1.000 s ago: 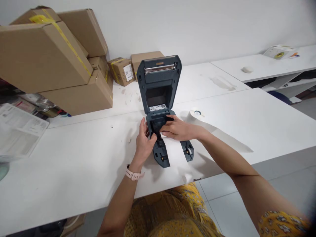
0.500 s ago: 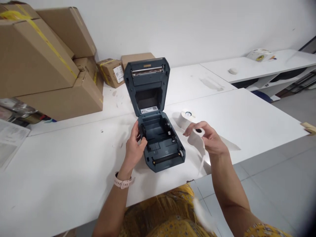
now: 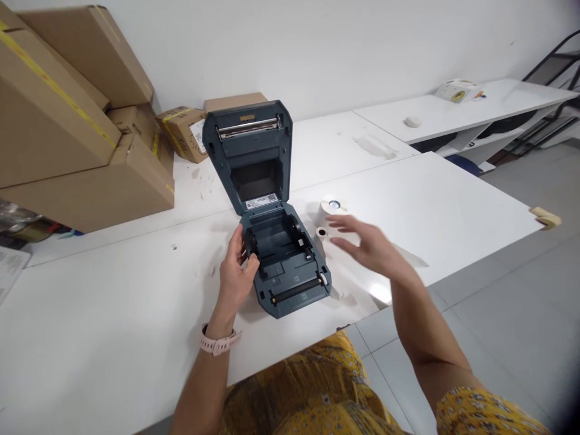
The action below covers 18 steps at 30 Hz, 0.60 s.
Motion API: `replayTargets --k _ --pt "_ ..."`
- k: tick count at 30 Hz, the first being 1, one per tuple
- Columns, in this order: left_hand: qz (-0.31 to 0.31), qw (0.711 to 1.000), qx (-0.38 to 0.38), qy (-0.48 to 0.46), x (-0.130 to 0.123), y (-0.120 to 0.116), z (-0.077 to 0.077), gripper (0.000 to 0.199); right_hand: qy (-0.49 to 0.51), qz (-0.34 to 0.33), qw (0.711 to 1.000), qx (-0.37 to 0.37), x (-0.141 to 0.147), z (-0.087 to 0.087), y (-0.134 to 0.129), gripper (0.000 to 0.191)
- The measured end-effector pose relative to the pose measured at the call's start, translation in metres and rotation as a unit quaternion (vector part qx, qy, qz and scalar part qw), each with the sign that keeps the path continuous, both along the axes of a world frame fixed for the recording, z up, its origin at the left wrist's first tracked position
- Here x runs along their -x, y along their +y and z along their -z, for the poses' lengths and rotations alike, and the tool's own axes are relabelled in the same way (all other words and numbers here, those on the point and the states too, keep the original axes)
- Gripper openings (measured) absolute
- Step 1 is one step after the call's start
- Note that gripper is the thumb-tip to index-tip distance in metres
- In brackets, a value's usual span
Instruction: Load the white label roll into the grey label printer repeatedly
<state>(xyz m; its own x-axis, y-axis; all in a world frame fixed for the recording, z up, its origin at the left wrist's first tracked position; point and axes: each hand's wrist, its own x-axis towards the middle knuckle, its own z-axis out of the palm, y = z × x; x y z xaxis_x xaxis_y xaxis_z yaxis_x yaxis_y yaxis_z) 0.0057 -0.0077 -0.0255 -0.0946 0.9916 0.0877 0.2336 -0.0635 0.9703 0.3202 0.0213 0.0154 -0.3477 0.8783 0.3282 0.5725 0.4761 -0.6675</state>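
A dark grey label printer [image 3: 281, 266] lies on the white table with its lid [image 3: 254, 154] raised, so the roll bay and the black roller [image 3: 296, 291] show. My left hand [image 3: 238, 269] grips the printer's left side, thumb over the edge. My right hand [image 3: 367, 241] hovers to the right of the printer, fingers apart and holding nothing. Just left of its fingertips, a small paper roll [image 3: 321, 234] stands close against the printer's side. Behind that roll is a larger white label roll [image 3: 330, 208], partly covered by my fingers.
Stacked cardboard boxes [image 3: 86, 187] fill the left back, with a smaller taped box [image 3: 181, 130] beside them. A white shelf unit [image 3: 493, 103] at the far right carries a white carton [image 3: 458, 90] and a round white object [image 3: 412, 121]. A table corner has a cardboard guard [image 3: 545, 216].
My right hand has let go of the small paper roll, which now stands beside the printer. My left hand keeps its grip. The view has shifted slightly right.
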Motion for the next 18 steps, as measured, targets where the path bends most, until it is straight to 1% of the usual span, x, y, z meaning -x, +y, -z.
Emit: replayTargets --k 2,3,4,5,6,8,9,10,11,13,14,16,18 --pt "0.000 1.000 -0.002 0.005 0.000 0.000 -0.002 0.072 0.043 0.027 0.998 -0.044 -0.021 -0.024 0.011 0.030" --pt "0.000 1.000 -0.004 0.008 -0.001 0.000 -0.002 0.070 0.054 0.043 0.996 -0.053 -0.034 -0.033 0.023 0.026" --pt "-0.001 1.000 -0.005 0.011 -0.001 0.000 -0.003 0.069 0.054 0.054 0.996 -0.049 -0.048 -0.038 0.039 0.026" --pt "-0.002 1.000 -0.005 0.014 -0.001 0.000 -0.004 0.067 0.033 0.042 0.998 -0.018 -0.061 -0.038 0.058 0.031" --pt "-0.004 1.000 -0.004 0.016 -0.002 -0.001 -0.005 0.066 -0.002 0.013 0.999 0.036 -0.072 -0.036 0.078 0.042" --pt "-0.008 1.000 0.000 0.019 -0.002 -0.001 -0.007 0.065 -0.057 -0.070 0.983 0.159 -0.085 -0.021 0.111 0.073" --pt "-0.010 1.000 0.003 0.021 -0.002 -0.001 -0.007 0.065 -0.072 -0.106 0.972 0.196 -0.086 -0.012 0.123 0.084" --pt "-0.011 1.000 0.007 0.023 -0.002 -0.001 -0.007 0.065 -0.079 -0.136 0.964 0.216 -0.083 -0.002 0.130 0.090" --pt "-0.011 1.000 0.009 0.024 -0.002 -0.001 -0.007 0.065 -0.081 -0.157 0.960 0.218 -0.077 0.008 0.133 0.090" --pt "-0.012 1.000 0.009 0.025 -0.003 -0.001 -0.006 0.064 -0.075 -0.180 0.962 0.193 -0.062 0.023 0.129 0.080" --pt "-0.011 1.000 0.005 0.024 -0.003 -0.001 -0.006 0.063 -0.071 -0.184 0.964 0.179 -0.054 0.028 0.125 0.073" --pt "-0.006 1.000 -0.009 0.028 -0.003 -0.002 -0.006 0.063 -0.063 -0.189 0.967 0.156 -0.040 0.030 0.113 0.064" --pt "0.002 0.999 -0.014 0.045 -0.003 -0.003 -0.007 0.063 -0.057 -0.191 0.972 0.122 -0.029 0.022 0.104 0.060"
